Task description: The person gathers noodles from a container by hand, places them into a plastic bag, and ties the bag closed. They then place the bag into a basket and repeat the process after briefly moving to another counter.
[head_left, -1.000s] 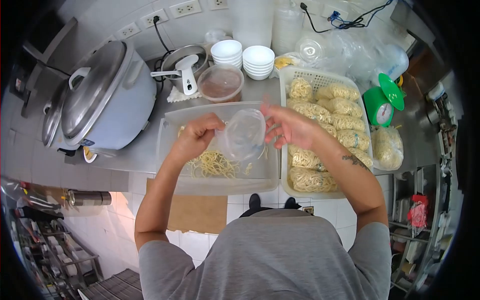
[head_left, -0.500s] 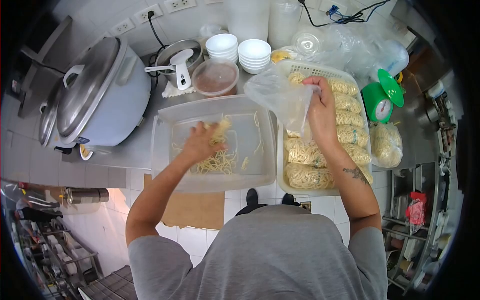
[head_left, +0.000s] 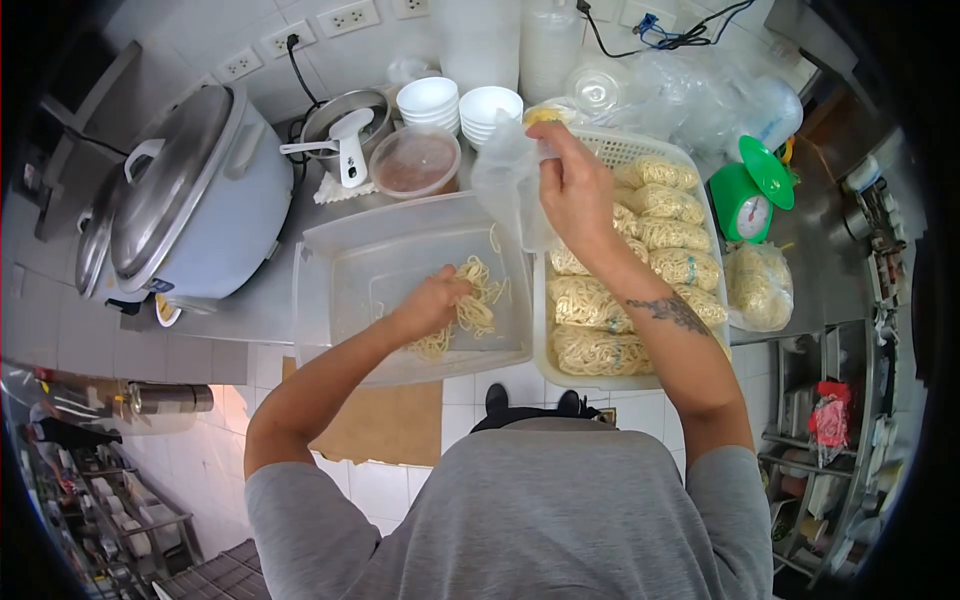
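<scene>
Inside the translucent tub [head_left: 345, 245], my left hand [head_left: 436, 305] is closed round a clump of noodles [head_left: 481, 295]. More loose noodles lie on the tub floor beneath it. My right hand [head_left: 572, 185] pinches the edge of a clear plastic bag [head_left: 508, 180], which hangs over the tub's right rim. Under my right forearm, a white basket [head_left: 541, 335] holds several bagged noodle portions [head_left: 600, 352] in rows.
A large rice cooker [head_left: 215, 200] stands at the left. Behind the tub are a lidded container [head_left: 415, 160], a metal pot [head_left: 345, 112] and stacked white bowls [head_left: 428, 98]. A green scale [head_left: 742, 205] and a noodle bag [head_left: 760, 288] sit at the right.
My left hand has gone from spread fingers to a closed grip on noodles, further right in the tub. My right hand has moved left and up with the bag.
</scene>
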A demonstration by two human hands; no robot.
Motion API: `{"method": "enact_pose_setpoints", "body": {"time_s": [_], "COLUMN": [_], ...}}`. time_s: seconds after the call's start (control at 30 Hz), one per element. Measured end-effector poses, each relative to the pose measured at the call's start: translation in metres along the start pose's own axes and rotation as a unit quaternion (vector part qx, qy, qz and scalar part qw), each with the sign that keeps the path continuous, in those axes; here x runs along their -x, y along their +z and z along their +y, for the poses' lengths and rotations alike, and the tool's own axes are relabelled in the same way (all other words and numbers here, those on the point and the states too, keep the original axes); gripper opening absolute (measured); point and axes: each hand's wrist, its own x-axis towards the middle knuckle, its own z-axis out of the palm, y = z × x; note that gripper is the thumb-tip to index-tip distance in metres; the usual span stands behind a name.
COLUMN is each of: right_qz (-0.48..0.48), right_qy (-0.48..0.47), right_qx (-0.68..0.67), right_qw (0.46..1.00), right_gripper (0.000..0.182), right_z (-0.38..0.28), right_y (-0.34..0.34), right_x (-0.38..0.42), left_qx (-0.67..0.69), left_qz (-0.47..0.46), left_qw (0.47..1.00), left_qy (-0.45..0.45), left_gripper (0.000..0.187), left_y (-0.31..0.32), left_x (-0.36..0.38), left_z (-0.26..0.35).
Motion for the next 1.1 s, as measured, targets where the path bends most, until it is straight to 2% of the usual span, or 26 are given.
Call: {"method": "enact_pose_setpoints", "body": {"time_s": [0.03,0.1,0.2,0.3,0.4,0.43,0.53,0.57,0.67,0.77,0.87,0.97,1.0,1.03,1.07,1.1], "right_qz": [0.007,0.002,-0.021,-0.045,-0.109,-0.136,-0.200,-0.217,-0.301,-0.211,-0.177,-0.109,-0.113,-0.116,-0.120,-0.120], "right_qy": [-0.003,0.012,0.052,0.071,0.125,0.136,0.186,0.206,0.192,0.133,0.162,0.132,0.121,0.109,0.097,0.078], "right_qx": [0.003,-0.005,-0.037,-0.090,-0.185,-0.222,-0.360,-0.408,-0.294,-0.273,-0.259,-0.304,-0.307,-0.310,-0.312,-0.277], "right_qw": [1.000,1.000,0.998,0.992,0.969,0.956,0.892,0.863,0.887,0.929,0.936,0.937,0.937,0.937,0.937,0.950], "right_gripper": [0.024,0.024,0.025,0.026,0.027,0.026,0.021,0.019,0.020,0.016,0.016,0.017,0.017,0.017,0.016,0.016], "right_z": [0.001,0.002,0.004,-0.007,-0.024,-0.027,-0.037,-0.039,-0.052,-0.064,-0.074,-0.076,-0.075,-0.074,-0.074,-0.072], "right_y": [0.005,0.015,0.034,0.056,0.076,0.083,0.096,0.098,0.085,0.091,0.078,0.081,0.078,0.075,0.072,0.070], "right_x": [-0.003,-0.003,0.001,0.006,0.009,0.011,0.013,0.014,0.022,0.049,0.053,0.053,0.050,0.044,0.038,0.033], "left_qx": [0.108,0.317,0.489,0.553,0.576,0.573,0.650,0.630,0.640,0.620,0.716,0.786,0.651,0.487,0.301,0.181], "left_qz": [-0.009,-0.027,0.057,0.111,0.118,0.113,0.088,0.082,0.105,0.141,0.275,0.204,0.188,0.164,0.134,0.130], "left_qw": [0.992,0.928,0.862,0.826,0.809,0.811,0.740,0.746,0.726,0.733,0.624,0.583,0.727,0.840,0.916,0.954], "left_qy": [-0.067,-0.195,-0.117,-0.021,-0.005,-0.043,-0.146,-0.202,-0.227,-0.242,-0.151,-0.036,-0.109,-0.173,-0.229,-0.199], "left_gripper": [0.040,0.037,0.035,0.033,0.035,0.039,0.036,0.037,0.028,0.025,0.022,0.023,0.022,0.020,0.019,0.017], "left_y": [-0.015,-0.051,-0.093,-0.121,-0.131,-0.132,-0.127,-0.128,-0.099,-0.094,-0.092,-0.086,-0.096,-0.116,-0.125,-0.124], "left_x": [-0.002,0.002,0.029,0.051,0.053,0.050,0.032,0.031,0.019,0.013,0.006,0.004,0.003,0.002,0.001,-0.001], "left_z": [0.005,0.015,0.033,0.051,0.058,0.060,0.059,0.060,0.025,0.018,0.053,0.032,0.044,0.065,0.077,0.077]}}
